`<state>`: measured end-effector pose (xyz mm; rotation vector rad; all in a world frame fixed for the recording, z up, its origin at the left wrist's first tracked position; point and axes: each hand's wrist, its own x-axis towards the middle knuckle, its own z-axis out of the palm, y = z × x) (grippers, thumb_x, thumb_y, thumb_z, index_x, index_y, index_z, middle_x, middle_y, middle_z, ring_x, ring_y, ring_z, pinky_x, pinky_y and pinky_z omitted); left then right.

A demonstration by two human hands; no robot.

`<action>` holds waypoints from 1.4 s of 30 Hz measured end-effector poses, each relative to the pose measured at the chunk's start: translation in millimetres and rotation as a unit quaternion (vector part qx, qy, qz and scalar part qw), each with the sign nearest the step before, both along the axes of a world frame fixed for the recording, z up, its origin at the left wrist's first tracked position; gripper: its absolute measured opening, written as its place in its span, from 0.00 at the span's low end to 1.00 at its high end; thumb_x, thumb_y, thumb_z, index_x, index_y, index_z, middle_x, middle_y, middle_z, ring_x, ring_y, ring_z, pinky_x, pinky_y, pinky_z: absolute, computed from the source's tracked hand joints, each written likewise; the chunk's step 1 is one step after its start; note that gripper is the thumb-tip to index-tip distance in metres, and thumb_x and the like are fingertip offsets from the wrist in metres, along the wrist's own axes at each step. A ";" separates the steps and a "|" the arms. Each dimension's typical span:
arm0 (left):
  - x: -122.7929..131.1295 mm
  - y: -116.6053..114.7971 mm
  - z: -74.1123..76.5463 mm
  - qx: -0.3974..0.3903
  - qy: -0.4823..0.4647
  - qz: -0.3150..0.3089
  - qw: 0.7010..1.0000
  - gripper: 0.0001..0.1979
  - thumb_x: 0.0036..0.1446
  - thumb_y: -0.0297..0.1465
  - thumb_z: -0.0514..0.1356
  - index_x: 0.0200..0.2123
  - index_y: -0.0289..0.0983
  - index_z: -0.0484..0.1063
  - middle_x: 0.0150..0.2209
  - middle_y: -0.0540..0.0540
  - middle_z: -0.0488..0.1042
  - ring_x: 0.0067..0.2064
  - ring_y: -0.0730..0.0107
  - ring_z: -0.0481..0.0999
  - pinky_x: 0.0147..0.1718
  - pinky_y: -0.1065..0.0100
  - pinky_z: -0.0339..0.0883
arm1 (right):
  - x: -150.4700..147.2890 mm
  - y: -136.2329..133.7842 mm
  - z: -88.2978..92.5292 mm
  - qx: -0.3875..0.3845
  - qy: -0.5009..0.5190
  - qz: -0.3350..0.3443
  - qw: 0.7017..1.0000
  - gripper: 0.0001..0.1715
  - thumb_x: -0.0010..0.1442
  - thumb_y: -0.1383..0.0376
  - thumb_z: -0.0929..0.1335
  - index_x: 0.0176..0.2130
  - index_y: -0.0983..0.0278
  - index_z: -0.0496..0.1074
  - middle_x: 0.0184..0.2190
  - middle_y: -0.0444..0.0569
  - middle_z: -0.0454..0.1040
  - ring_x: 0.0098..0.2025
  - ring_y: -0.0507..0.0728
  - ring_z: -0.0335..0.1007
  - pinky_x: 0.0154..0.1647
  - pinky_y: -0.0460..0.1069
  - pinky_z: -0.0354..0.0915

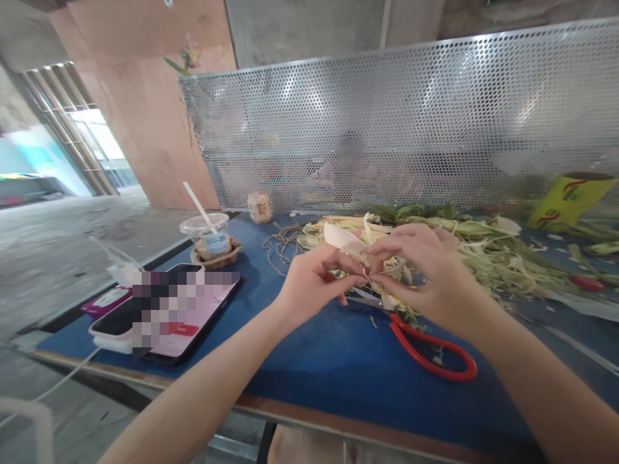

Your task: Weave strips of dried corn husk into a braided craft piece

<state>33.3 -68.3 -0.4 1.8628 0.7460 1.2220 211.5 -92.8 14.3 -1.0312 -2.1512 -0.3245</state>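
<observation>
My left hand (316,282) and my right hand (425,270) meet above the blue table (309,367), fingertips pinched together on a small pale plant piece with thin strands (370,267). Both hands are closed on it. Red-handled scissors (425,345) lie on the table just below my right hand, their blades under my fingers. Behind my hands spreads a heap of pale green leaves and stems (483,248).
A phone (186,312) lies at the left near the table edge, with a plastic cup and straw (207,237) behind it. Twine (280,241) lies by the leaves. A perforated metal screen (387,122) backs the table; a yellow-green packet (568,196) leans at the right.
</observation>
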 end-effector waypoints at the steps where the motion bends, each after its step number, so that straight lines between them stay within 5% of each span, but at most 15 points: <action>1: 0.2 -0.1 0.1 -0.004 -0.003 -0.001 1.000 0.05 0.44 0.28 0.63 0.27 0.34 0.71 0.28 0.47 0.75 0.20 0.78 0.70 0.16 0.76 0.67 | -0.4 -0.4 0.0 0.001 0.001 0.001 1.000 0.09 0.55 0.65 0.64 0.40 0.58 0.66 0.29 0.46 0.73 0.44 0.60 0.63 0.45 0.58 0.54; 5: 0.0 1.7 -0.3 -0.022 -0.044 -0.029 0.998 0.18 0.43 0.25 0.62 0.41 0.35 0.67 0.27 0.49 0.73 0.24 0.75 0.72 0.15 0.75 0.67 | -2.1 -0.9 -0.1 0.020 0.031 -0.010 0.999 0.11 0.53 0.64 0.66 0.40 0.58 0.65 0.34 0.49 0.72 0.45 0.61 0.61 0.46 0.59 0.54; 9: -2.7 7.0 -1.6 -0.023 -0.096 -0.051 0.994 0.24 0.45 0.25 0.61 0.47 0.36 0.61 0.27 0.51 0.71 0.23 0.76 0.71 0.17 0.74 0.70 | -3.5 3.3 -6.6 0.014 0.176 -0.029 0.984 0.31 0.47 0.57 0.69 0.47 0.63 0.56 0.47 0.59 0.62 0.48 0.64 0.59 0.46 0.59 0.58; 15: -4.5 10.1 -1.5 -0.050 -0.121 -0.045 0.990 0.22 0.46 0.26 0.61 0.46 0.37 0.60 0.27 0.52 0.69 0.24 0.76 0.70 0.16 0.76 0.68 | -16.5 6.9 -19.0 -0.304 0.305 0.109 0.896 0.31 0.47 0.56 0.69 0.46 0.63 0.55 0.41 0.55 0.68 0.39 0.58 0.68 0.39 0.53 0.67; 19: -1.9 7.3 -1.4 -0.080 -0.105 -0.046 0.990 0.21 0.46 0.28 0.61 0.44 0.37 0.59 0.28 0.52 0.69 0.24 0.76 0.70 0.15 0.76 0.68 | -30.3 2.4 -18.0 -0.374 0.364 0.186 0.832 0.30 0.48 0.62 0.70 0.48 0.60 0.55 0.29 0.44 0.72 0.32 0.55 0.71 0.36 0.53 0.69; 26: -0.8 9.6 0.0 -0.090 -0.070 -0.013 0.993 0.21 0.45 0.27 0.62 0.43 0.35 0.60 0.26 0.51 0.71 0.22 0.79 0.69 0.17 0.78 0.64 | -28.8 8.1 -26.6 -0.320 0.419 0.154 0.836 0.35 0.49 0.66 0.68 0.54 0.58 0.53 0.32 0.45 0.71 0.30 0.54 0.70 0.32 0.51 0.70; 32: -2.3 13.8 -1.1 -0.122 -0.096 -0.051 0.986 0.21 0.43 0.26 0.62 0.41 0.36 0.58 0.24 0.54 0.68 0.17 0.83 0.63 0.12 0.77 0.58 | -25.3 7.5 -22.1 -0.374 0.444 0.206 0.788 0.35 0.53 0.63 0.66 0.57 0.55 0.51 0.26 0.41 0.67 0.23 0.49 0.65 0.27 0.49 0.68; 36: -2.7 12.7 -1.1 -0.143 -0.103 -0.064 0.982 0.27 0.42 0.27 0.63 0.46 0.35 0.55 0.25 0.53 0.70 0.18 0.81 0.66 0.14 0.77 0.58 | -23.7 10.0 -24.7 -0.415 0.419 0.246 0.769 0.26 0.50 0.63 0.69 0.49 0.58 0.62 0.27 0.42 0.67 0.24 0.48 0.64 0.25 0.46 0.65; 42: -3.8 9.9 0.4 -0.166 -0.066 -0.064 0.982 0.33 0.42 0.27 0.64 0.51 0.37 0.51 0.26 0.52 0.73 0.16 0.83 0.64 0.16 0.76 0.57 | -21.1 13.4 -23.8 -0.425 0.391 0.198 0.792 0.17 0.45 0.66 0.71 0.37 0.62 0.66 0.27 0.43 0.69 0.24 0.49 0.64 0.25 0.47 0.63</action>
